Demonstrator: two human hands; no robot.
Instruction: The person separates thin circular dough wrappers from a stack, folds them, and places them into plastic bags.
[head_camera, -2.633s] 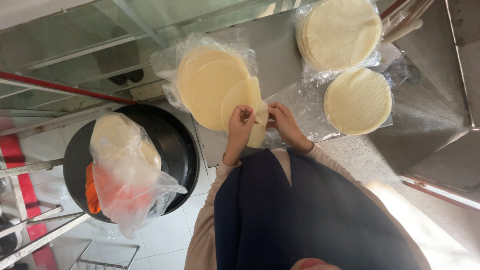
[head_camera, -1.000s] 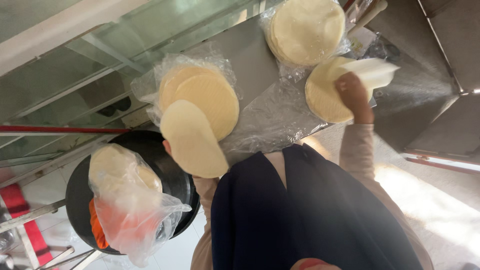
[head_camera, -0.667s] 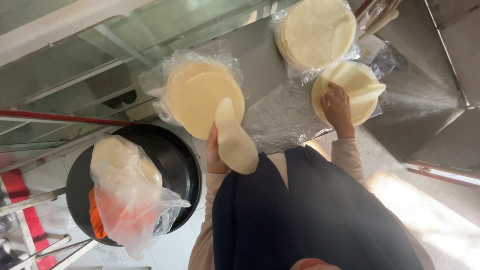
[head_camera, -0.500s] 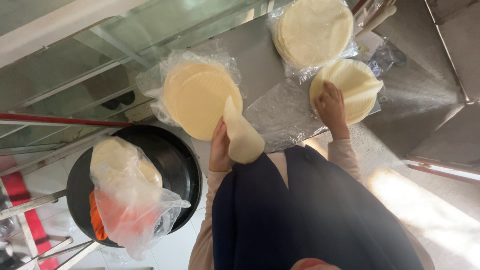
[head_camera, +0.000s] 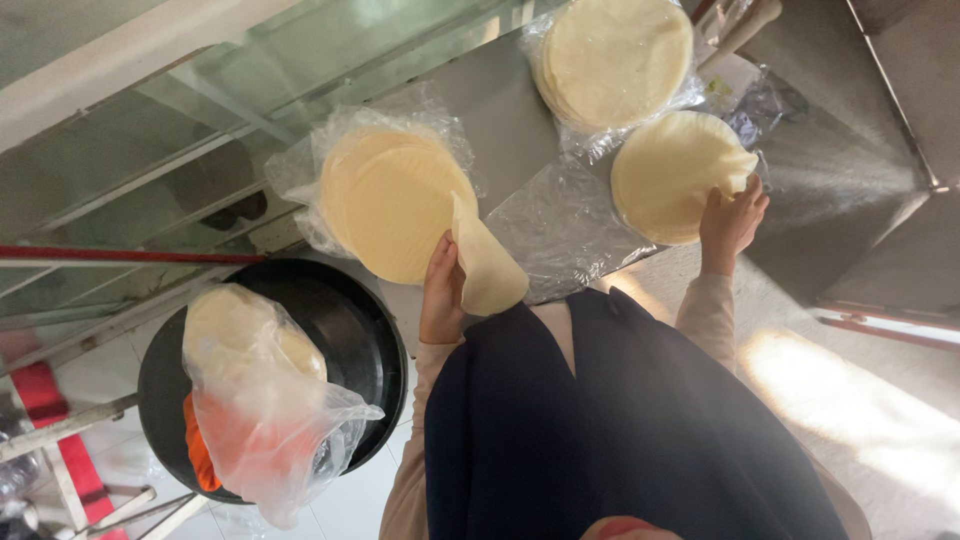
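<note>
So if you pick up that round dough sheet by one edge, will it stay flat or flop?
It will likely flop: the dough sheet in the left hand already curls and droops from one edge. It seems light, since only fingertips lift it. It may tear if tugged, as it looks very thin.

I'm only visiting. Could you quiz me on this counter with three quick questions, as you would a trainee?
1. True or false: the left hand holds a single round sheet of dough.
2. Fill in: in the black pan lies a clear plastic ____ of dough rounds.
3. What does the right hand touch? A the bagged stack; B the bare stack; C the black pan.
Key: 1 true; 2 bag; 3 B.
</note>
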